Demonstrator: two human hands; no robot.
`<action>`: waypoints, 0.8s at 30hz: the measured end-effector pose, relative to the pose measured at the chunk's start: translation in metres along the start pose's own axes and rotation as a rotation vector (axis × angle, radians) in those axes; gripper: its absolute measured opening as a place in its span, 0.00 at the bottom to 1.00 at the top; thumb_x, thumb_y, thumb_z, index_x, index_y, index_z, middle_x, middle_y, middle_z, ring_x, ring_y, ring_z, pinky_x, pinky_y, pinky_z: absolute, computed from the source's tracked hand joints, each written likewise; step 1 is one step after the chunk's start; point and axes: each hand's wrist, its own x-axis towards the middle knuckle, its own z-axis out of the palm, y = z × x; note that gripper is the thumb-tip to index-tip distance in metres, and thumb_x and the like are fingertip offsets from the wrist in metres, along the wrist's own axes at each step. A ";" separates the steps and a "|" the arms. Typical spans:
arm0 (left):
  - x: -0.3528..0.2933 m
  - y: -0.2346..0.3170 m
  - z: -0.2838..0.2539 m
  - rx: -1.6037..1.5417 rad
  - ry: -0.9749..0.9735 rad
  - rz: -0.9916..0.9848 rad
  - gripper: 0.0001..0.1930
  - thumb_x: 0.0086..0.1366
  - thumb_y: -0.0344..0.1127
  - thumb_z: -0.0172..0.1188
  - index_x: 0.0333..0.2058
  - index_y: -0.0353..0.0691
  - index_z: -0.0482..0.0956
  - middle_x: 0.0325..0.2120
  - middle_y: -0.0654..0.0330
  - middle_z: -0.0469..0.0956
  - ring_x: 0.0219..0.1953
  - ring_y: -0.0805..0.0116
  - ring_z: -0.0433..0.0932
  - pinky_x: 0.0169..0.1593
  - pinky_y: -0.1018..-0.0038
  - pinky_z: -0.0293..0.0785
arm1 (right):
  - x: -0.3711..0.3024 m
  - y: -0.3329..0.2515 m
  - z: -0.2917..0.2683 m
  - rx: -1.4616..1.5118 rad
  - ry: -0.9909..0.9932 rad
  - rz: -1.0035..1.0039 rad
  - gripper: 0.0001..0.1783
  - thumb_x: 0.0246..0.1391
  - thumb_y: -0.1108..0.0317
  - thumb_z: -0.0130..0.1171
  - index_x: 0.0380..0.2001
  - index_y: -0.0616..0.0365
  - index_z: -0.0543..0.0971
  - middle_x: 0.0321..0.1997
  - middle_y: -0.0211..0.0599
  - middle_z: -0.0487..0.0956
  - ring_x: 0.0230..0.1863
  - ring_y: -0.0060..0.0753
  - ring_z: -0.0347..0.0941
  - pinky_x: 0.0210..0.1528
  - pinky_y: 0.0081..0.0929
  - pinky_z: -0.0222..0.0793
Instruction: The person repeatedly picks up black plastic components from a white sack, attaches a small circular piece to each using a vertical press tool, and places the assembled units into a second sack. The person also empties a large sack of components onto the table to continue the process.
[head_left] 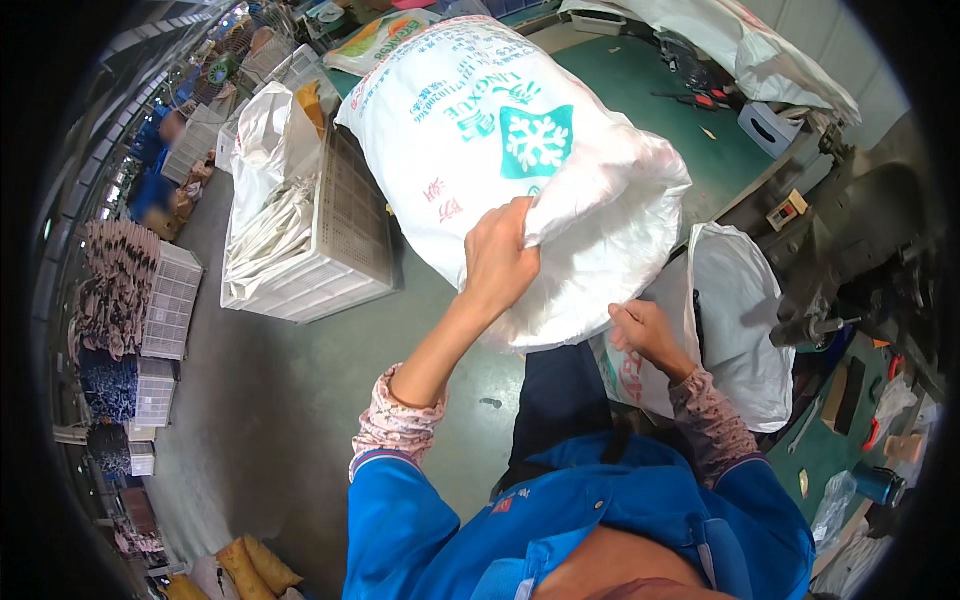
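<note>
A large, full-looking white woven sack (420, 130) with green and red print and a snowflake emblem lies tilted in front of me, its mouth facing me. My left hand (502, 258) is closed on the upper left part of the sack's rim. At the lower right of the mouth, my right hand (645, 330) pinches the edge of the same sack. Part of the sack's inside shows pale and creased; its contents are hidden. Close beside my right hand stands a second white sack (740, 320) with its top open.
To the left, a white plastic crate (345, 230) holds folded white material. A green worktable (640, 70) carries a white-blue box (768, 128) and dark tools. Dark machinery (860, 220) stands at the right. Crates of patterned fabric (115, 290) line the far left; yellow sacks (250, 570) lie at bottom left.
</note>
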 end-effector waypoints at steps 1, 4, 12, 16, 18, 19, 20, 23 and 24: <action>-0.001 0.001 -0.003 -0.013 0.006 -0.005 0.18 0.46 0.21 0.51 0.39 0.35 0.75 0.24 0.48 0.75 0.31 0.46 0.73 0.35 0.56 0.68 | -0.002 -0.014 -0.005 -0.047 -0.025 -0.061 0.19 0.60 0.58 0.53 0.24 0.64 0.76 0.18 0.34 0.77 0.17 0.21 0.71 0.21 0.17 0.66; -0.006 -0.002 -0.006 -0.025 0.009 0.030 0.17 0.45 0.21 0.51 0.37 0.34 0.76 0.22 0.48 0.74 0.29 0.46 0.73 0.34 0.56 0.68 | 0.008 -0.063 -0.026 -0.006 0.024 -0.263 0.17 0.61 0.60 0.53 0.26 0.64 0.77 0.19 0.31 0.76 0.18 0.17 0.70 0.21 0.16 0.64; -0.019 0.014 -0.026 -0.091 -0.015 0.068 0.18 0.38 0.22 0.51 0.33 0.31 0.78 0.26 0.49 0.77 0.28 0.48 0.75 0.33 0.62 0.72 | 0.092 -0.201 -0.065 -0.116 0.158 -0.598 0.17 0.62 0.60 0.52 0.28 0.64 0.77 0.21 0.28 0.75 0.21 0.14 0.68 0.23 0.13 0.63; -0.028 0.031 -0.033 -0.257 -0.157 0.069 0.20 0.36 0.19 0.52 0.35 0.29 0.76 0.31 0.45 0.76 0.31 0.45 0.74 0.36 0.60 0.73 | 0.161 -0.226 -0.073 -0.170 0.063 -0.506 0.17 0.62 0.59 0.51 0.28 0.63 0.76 0.21 0.28 0.74 0.20 0.14 0.67 0.23 0.13 0.63; -0.030 0.037 -0.030 -0.421 -0.187 0.042 0.20 0.36 0.20 0.54 0.35 0.29 0.76 0.33 0.43 0.76 0.34 0.44 0.75 0.39 0.62 0.74 | 0.211 -0.228 -0.077 -0.201 0.010 -0.377 0.17 0.62 0.58 0.51 0.28 0.61 0.76 0.22 0.27 0.74 0.21 0.14 0.68 0.24 0.14 0.63; -0.031 0.042 -0.037 -0.485 -0.278 -0.075 0.15 0.46 0.20 0.57 0.36 0.30 0.76 0.35 0.47 0.78 0.36 0.49 0.78 0.40 0.64 0.75 | 0.241 -0.225 -0.080 -0.229 -0.009 -0.328 0.17 0.62 0.57 0.51 0.29 0.61 0.75 0.23 0.26 0.74 0.21 0.14 0.68 0.24 0.14 0.63; -0.022 0.034 -0.046 -0.695 -0.361 -0.202 0.12 0.50 0.23 0.58 0.36 0.31 0.77 0.36 0.48 0.78 0.36 0.52 0.78 0.41 0.64 0.75 | 0.268 -0.226 -0.083 -0.269 -0.023 -0.278 0.18 0.62 0.55 0.51 0.30 0.60 0.75 0.24 0.25 0.74 0.22 0.15 0.69 0.25 0.14 0.64; -0.009 -0.039 -0.067 -1.225 -0.246 -0.302 0.11 0.64 0.37 0.60 0.38 0.34 0.79 0.39 0.57 0.79 0.37 0.67 0.78 0.40 0.69 0.76 | 0.345 -0.232 -0.087 -0.286 -0.125 -0.136 0.23 0.60 0.48 0.52 0.34 0.61 0.75 0.29 0.31 0.76 0.27 0.19 0.72 0.31 0.19 0.68; 0.007 -0.079 -0.074 -0.950 -0.027 -0.487 0.14 0.63 0.40 0.60 0.41 0.35 0.77 0.37 0.54 0.79 0.37 0.68 0.77 0.42 0.69 0.75 | 0.372 -0.232 -0.091 -0.317 -0.065 -0.117 0.26 0.59 0.45 0.52 0.38 0.62 0.75 0.31 0.34 0.76 0.30 0.22 0.72 0.34 0.22 0.69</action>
